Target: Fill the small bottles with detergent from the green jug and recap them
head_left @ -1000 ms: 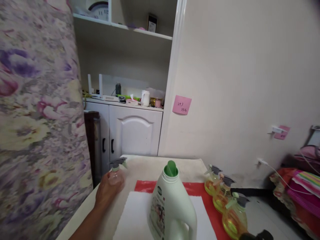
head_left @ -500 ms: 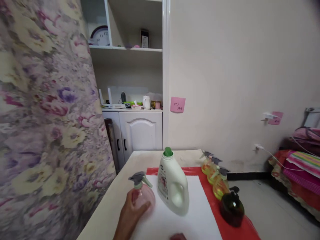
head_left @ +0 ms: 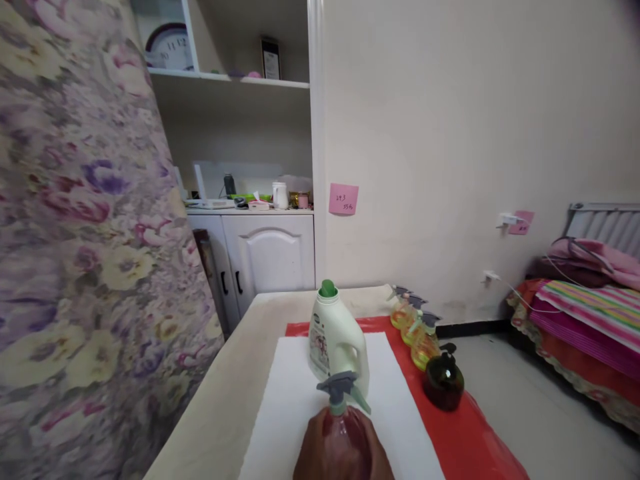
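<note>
A pink spray bottle (head_left: 345, 433) with a grey trigger head stands upright at the bottom middle. Its left side is wrapped by my left hand (head_left: 311, 448). My right hand (head_left: 379, 453) closes round the other side, so both hands hold it; their lower parts are cut off by the frame edge. Just behind it is a pale green detergent jug (head_left: 336, 333) with a green spout, partly covered by the sprayer's head. Under the jug lies a white sheet (head_left: 280, 393).
Several yellow spray bottles (head_left: 424, 350) line the right side on a red cloth (head_left: 463, 433). A dark green round pump bottle (head_left: 444, 381) is nearest in that row. A floral curtain (head_left: 90, 233) hangs at left, a white cabinet (head_left: 273, 257) behind. A bed (head_left: 590, 307) is far right.
The pink spray bottle has moved right and nearer to me, from left of the jug to in front of it. My right hand has come up onto it. The view has turned slightly right.
</note>
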A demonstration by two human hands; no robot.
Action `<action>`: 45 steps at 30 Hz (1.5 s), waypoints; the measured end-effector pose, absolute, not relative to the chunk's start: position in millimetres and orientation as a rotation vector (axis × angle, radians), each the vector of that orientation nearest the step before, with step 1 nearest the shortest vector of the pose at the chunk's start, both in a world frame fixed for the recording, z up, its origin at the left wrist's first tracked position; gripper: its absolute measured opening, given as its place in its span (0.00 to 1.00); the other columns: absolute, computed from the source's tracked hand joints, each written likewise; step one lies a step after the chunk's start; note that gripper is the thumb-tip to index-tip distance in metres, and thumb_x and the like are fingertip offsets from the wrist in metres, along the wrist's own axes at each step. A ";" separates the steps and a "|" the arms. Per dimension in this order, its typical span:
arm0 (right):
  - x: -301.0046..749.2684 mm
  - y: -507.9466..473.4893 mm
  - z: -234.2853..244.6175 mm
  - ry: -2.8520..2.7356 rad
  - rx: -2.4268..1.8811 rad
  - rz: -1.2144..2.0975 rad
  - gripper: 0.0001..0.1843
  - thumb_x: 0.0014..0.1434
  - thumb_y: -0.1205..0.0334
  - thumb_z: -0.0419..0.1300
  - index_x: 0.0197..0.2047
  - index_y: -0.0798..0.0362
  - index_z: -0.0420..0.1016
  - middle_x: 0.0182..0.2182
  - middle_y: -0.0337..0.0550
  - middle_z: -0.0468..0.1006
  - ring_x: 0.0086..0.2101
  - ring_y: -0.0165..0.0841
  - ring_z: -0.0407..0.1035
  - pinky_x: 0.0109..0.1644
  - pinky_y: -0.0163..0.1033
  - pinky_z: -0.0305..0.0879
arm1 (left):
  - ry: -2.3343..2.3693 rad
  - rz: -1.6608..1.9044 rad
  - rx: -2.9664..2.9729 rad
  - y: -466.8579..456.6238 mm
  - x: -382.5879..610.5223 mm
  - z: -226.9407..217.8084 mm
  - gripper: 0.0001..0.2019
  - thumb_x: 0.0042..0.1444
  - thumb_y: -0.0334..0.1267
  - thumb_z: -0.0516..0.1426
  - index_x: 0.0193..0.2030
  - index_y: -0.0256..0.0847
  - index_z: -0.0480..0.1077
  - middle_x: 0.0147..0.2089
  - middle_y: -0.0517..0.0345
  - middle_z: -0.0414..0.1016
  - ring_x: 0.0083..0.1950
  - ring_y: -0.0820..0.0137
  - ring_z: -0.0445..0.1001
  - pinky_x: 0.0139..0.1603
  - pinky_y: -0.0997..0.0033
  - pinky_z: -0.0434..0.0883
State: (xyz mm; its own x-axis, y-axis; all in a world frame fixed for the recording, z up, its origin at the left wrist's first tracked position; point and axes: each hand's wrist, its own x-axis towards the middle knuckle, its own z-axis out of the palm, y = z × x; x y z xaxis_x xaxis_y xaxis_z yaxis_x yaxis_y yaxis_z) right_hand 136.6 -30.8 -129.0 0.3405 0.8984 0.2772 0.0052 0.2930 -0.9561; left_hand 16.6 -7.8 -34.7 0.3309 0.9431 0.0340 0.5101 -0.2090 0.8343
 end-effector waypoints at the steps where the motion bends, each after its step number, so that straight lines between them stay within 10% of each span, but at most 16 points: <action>1: 136.6 -31.2 -128.7 -1.067 -1.069 0.793 0.45 0.45 0.37 0.64 0.62 0.48 0.60 0.59 0.53 0.71 0.60 0.51 0.63 0.66 0.56 0.57 | 1.253 0.754 1.802 -6.1 13.9 -33.1 0.28 0.49 0.46 0.59 0.58 0.45 0.66 0.57 0.47 0.76 0.59 0.55 0.73 0.58 0.63 0.71; 17: 143.1 -44.7 -111.9 -1.281 -0.905 1.024 0.50 0.38 0.36 0.67 0.61 0.47 0.61 0.62 0.53 0.67 0.63 0.54 0.57 0.66 0.57 0.53 | 0.640 0.883 1.089 14.2 -1.5 -33.2 0.20 0.49 0.53 0.63 0.42 0.41 0.79 0.43 0.48 0.83 0.47 0.54 0.78 0.47 0.60 0.72; 26: 143.2 -48.2 -105.3 -1.211 -1.155 1.097 0.49 0.31 0.75 0.63 0.60 0.48 0.61 0.59 0.48 0.70 0.60 0.47 0.62 0.64 0.49 0.56 | 0.777 1.059 1.054 10.6 3.0 -34.6 0.16 0.39 0.42 0.70 0.35 0.43 0.76 0.35 0.58 0.81 0.39 0.64 0.77 0.41 0.69 0.71; 45: 144.1 -45.8 -98.8 -1.243 -1.113 1.076 0.48 0.31 0.67 0.70 0.59 0.47 0.63 0.55 0.46 0.74 0.55 0.49 0.66 0.61 0.53 0.59 | 0.780 0.991 1.018 6.6 0.3 -21.0 0.25 0.43 0.51 0.67 0.47 0.42 0.77 0.48 0.45 0.83 0.53 0.52 0.76 0.56 0.55 0.69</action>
State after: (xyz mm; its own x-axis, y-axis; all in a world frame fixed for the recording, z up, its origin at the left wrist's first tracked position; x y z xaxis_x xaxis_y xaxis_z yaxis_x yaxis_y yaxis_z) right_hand 144.1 -45.8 -98.8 0.0379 0.9885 0.1467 -0.0039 0.1470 -0.9891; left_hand 0.3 6.6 -21.0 0.3639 0.9282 -0.0774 -0.2932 0.1931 0.9363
